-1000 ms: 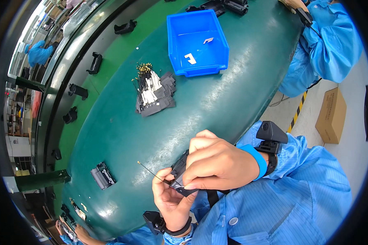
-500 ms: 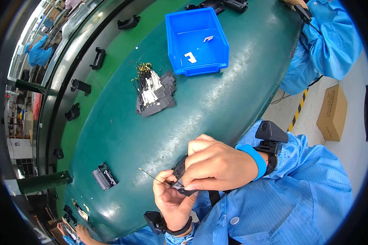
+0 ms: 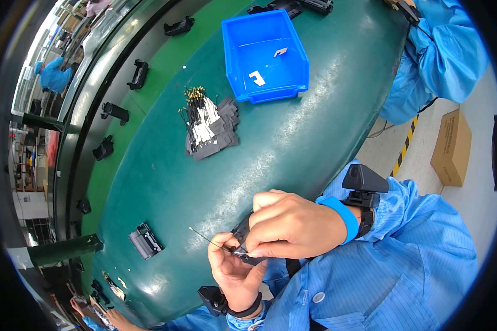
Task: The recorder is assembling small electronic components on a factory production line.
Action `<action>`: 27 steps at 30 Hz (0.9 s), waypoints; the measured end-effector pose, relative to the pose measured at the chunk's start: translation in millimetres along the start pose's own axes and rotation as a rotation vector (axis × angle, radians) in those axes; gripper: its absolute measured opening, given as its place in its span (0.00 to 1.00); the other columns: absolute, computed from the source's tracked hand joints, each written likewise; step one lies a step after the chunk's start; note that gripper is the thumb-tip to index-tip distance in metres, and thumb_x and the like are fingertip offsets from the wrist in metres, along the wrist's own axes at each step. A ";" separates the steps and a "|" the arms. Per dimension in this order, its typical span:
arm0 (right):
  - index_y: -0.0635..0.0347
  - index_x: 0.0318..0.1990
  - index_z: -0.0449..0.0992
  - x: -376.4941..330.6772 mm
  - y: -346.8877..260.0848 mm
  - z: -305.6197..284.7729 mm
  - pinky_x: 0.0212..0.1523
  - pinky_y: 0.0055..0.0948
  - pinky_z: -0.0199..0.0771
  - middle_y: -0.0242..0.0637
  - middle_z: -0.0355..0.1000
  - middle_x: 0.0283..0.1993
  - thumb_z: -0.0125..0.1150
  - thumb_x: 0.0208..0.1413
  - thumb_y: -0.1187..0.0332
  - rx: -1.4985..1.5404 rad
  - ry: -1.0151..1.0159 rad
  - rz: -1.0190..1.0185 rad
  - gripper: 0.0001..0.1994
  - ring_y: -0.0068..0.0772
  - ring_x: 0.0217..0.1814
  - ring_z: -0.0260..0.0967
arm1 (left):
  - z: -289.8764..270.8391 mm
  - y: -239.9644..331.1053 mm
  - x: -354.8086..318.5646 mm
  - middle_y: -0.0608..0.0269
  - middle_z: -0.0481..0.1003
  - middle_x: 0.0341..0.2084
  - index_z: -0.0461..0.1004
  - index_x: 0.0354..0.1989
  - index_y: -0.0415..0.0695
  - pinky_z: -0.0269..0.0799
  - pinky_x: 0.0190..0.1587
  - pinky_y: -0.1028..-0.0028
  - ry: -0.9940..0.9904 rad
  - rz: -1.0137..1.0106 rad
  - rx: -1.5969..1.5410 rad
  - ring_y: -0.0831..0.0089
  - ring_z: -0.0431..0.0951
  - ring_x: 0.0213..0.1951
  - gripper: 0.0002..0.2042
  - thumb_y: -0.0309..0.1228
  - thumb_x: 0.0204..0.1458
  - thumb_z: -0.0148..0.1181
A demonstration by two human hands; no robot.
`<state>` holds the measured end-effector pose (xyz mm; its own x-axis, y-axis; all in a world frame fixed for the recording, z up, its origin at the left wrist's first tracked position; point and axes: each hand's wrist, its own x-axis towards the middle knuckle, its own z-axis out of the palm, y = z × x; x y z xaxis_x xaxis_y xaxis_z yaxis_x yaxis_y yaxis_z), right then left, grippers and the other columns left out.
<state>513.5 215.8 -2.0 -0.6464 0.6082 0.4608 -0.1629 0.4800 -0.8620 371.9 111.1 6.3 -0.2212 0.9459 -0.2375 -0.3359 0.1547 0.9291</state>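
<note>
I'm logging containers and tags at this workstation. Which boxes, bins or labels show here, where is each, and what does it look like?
Blue plastic bin: far side of the green table, open-topped, rectangular.
Two white slips: lying apart inside the bin, small and angular.
Cardboard box: on the floor at right, brown, closed, with dark print on its side.
No screens are in view.

At lower right of the frame, the person wears a bright blue work smock with snap buttons; a blue cuff and black strapped device ring the right hand's wrist, a black band the left hand's.
</note>
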 end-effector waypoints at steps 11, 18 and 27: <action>0.58 0.22 0.71 0.3 -1.0 4.6 0.30 0.32 0.56 0.30 0.64 0.22 0.57 0.48 0.67 -0.052 0.006 0.004 0.07 0.35 0.27 0.56 | 0.1 -0.9 2.3 0.67 0.60 0.39 0.56 0.53 0.41 0.65 0.45 0.80 -0.009 0.094 -0.004 0.78 0.66 0.42 0.35 0.12 0.33 0.66; 0.58 0.22 0.71 0.7 -0.3 8.4 0.30 0.32 0.55 0.30 0.65 0.22 0.57 0.48 0.66 -0.051 0.040 -0.001 0.07 0.35 0.27 0.56 | -3.2 -2.9 2.4 0.67 0.60 0.39 0.57 0.52 0.41 0.66 0.45 0.81 -0.017 0.109 -0.014 0.78 0.66 0.42 0.34 0.13 0.33 0.66; 0.58 0.22 0.71 1.0 -2.4 8.5 0.30 0.33 0.56 0.31 0.65 0.22 0.57 0.48 0.67 -0.058 0.044 0.009 0.07 0.35 0.28 0.57 | -5.6 -4.0 1.7 0.66 0.60 0.40 0.57 0.51 0.41 0.66 0.45 0.81 -0.018 0.110 -0.021 0.78 0.66 0.43 0.33 0.14 0.34 0.67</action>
<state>506.9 209.9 -1.3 -0.6139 0.6393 0.4630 -0.1131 0.5093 -0.8531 367.7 110.5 0.6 -0.2413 0.9617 -0.1296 -0.3294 0.0444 0.9432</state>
